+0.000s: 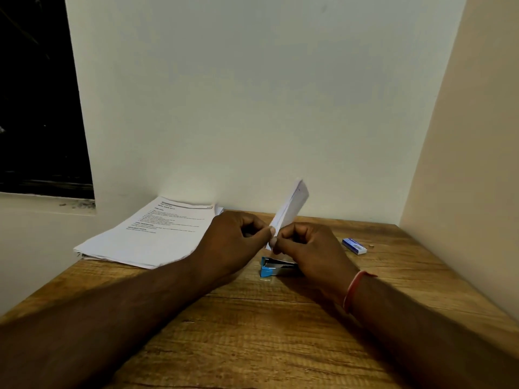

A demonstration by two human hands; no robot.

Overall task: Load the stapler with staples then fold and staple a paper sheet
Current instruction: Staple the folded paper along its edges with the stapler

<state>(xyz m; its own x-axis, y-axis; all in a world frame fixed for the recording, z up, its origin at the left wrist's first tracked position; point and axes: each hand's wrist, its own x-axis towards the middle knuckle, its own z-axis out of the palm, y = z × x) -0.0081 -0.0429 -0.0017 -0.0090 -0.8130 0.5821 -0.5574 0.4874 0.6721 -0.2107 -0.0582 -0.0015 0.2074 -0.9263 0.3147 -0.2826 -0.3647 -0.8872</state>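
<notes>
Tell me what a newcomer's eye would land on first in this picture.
First, the folded paper sheet, standing up at the centre, pinched at its lower end by the left hand and the right hand. Just below the hands a blue stapler lies on the wooden table. A stack of printed sheets sits at the back left, and a small blue box to the right.

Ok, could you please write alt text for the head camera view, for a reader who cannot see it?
The left hand and right hand pinch a folded paper sheet above a blue stapler on a wooden table. A stack of printed papers lies left, a small blue box right.
</notes>
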